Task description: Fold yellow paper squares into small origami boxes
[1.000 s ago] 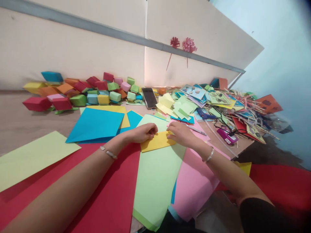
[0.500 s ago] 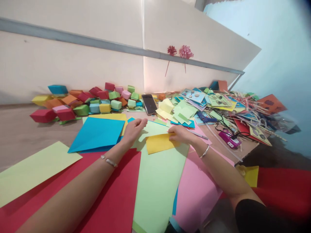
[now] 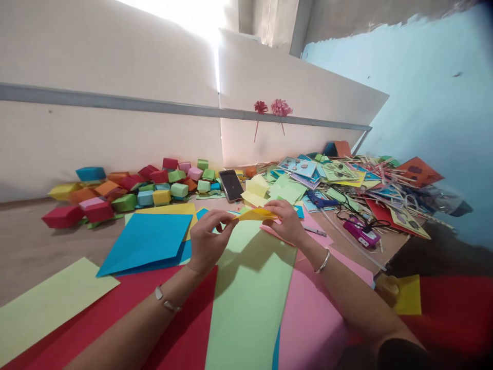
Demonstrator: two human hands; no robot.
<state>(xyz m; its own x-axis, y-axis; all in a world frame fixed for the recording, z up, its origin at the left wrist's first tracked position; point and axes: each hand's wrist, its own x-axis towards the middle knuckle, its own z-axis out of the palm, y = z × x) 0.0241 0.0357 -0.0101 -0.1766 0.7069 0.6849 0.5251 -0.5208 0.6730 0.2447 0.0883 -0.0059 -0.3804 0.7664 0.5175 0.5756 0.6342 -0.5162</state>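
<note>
Between my two hands is a small piece of yellow paper [image 3: 254, 214], raised above the light green sheet [image 3: 250, 288] and seen nearly edge-on. My left hand [image 3: 211, 237] pinches its left end between thumb and fingers. Its right end is gripped by my right hand [image 3: 287, 221]. Under my left forearm lies a large red sheet [image 3: 185, 318], and a folded blue sheet [image 3: 146, 241] rests just left of my left hand. Pink paper [image 3: 311, 308] spreads beneath my right forearm. A pen [image 3: 315, 231] lies right of my right hand.
Folded paper blocks [image 3: 146, 192] in many colours line the wall at left. A phone [image 3: 231, 186] leans behind my hands. At right are a blue glue gun [image 3: 321, 200], a purple box with a cord [image 3: 362, 230], and a heap of cards and sticks [image 3: 342, 172]. Two paper flowers [image 3: 281, 108] hang on the rail.
My left hand has come over and taken hold of the yellow paper's left end. The paper has been lifted and tilted from facing me to nearly edge-on. The camera view has tipped upward.
</note>
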